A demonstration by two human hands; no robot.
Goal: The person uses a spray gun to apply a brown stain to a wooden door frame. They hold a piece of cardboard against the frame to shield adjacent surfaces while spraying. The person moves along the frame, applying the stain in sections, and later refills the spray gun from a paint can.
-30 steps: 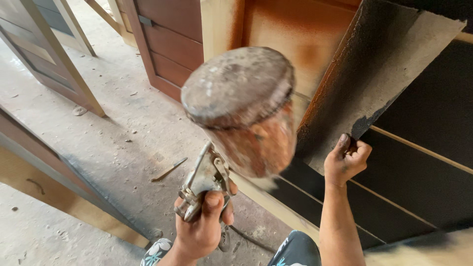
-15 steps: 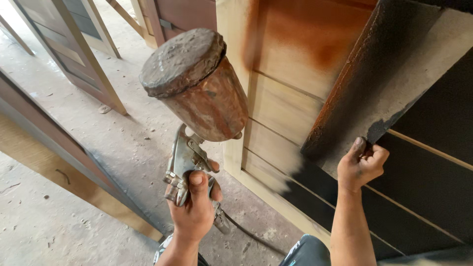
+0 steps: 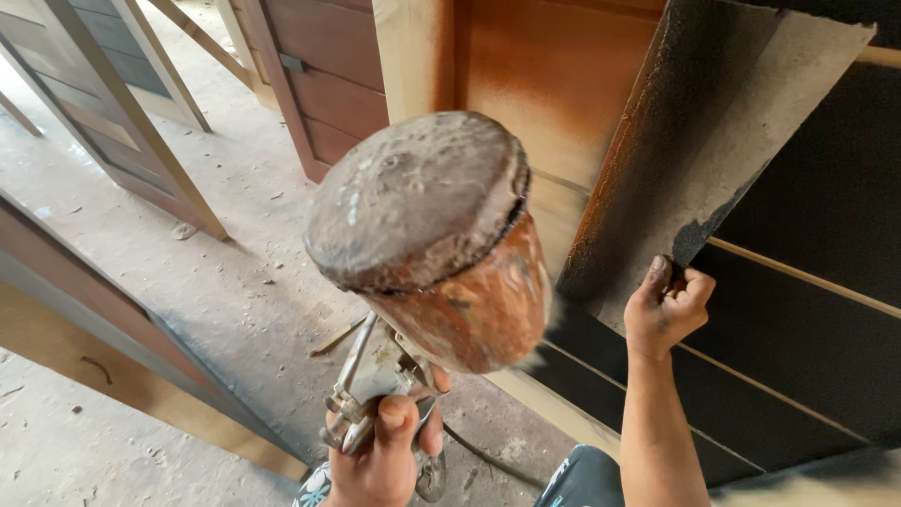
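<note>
Head view looks down on your two hands at a wooden door panel that leans upright in front of you. Your left hand is wrapped tight around the grip of a spray gun, with the gun's round cup standing up toward the camera. Your right hand is pinched closed on the lower edge of a flat masking sheet, which you press against the panel, tilted, just beside the gun.

To do this pass well, I judge that you should keep the sheet's dark, paint-laden edge flat on the wood so no mist creeps under it, and hold the gun square to the surface, neither too near nor lingering, where orange-brown stain fades into bare timber. Keep your right fingers behind the sheet's edge, out of the spray.

The cup is closed by a crusted, dented lid, and its side is coated in rust-coloured stain; what is inside cannot be seen. Other doors lean on the dusty concrete floor behind.
</note>
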